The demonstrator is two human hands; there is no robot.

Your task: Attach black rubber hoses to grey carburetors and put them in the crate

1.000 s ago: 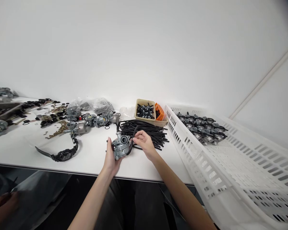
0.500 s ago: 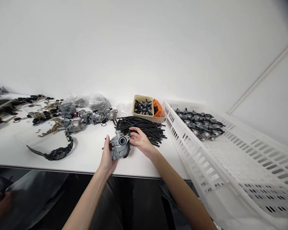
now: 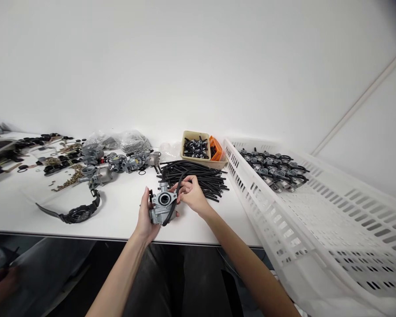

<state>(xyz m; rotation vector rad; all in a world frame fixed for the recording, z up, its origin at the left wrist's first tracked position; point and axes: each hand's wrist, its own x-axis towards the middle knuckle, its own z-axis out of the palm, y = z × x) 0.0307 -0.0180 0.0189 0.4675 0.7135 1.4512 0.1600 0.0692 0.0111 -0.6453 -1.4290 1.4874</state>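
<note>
My left hand (image 3: 146, 220) is wrapped round a grey metal carburetor (image 3: 159, 214), holding it just above the front of the table with its round bore facing me. A black rubber hose (image 3: 172, 210) runs down across the carburetor's right side. My right hand (image 3: 192, 194) pinches the upper part of this hose between thumb and fingers. Just behind both hands lies a pile of loose black hoses (image 3: 204, 178).
At right stands a white slatted crate (image 3: 260, 202) holding rows of carburetors (image 3: 277, 171). Behind the hoses are a cream bin (image 3: 196, 133) of small parts and an orange basket (image 3: 218, 147). Leftward lie a black wristwatch (image 3: 80, 214), more carburetors (image 3: 100, 174) and brass bits (image 3: 73, 177). Another person's hand (image 3: 1, 281) shows lower left.
The carburetor has turned a little in my left hand, so its bore faces me more. The hose now crosses its front right, and my right hand holds the hose higher up.
</note>
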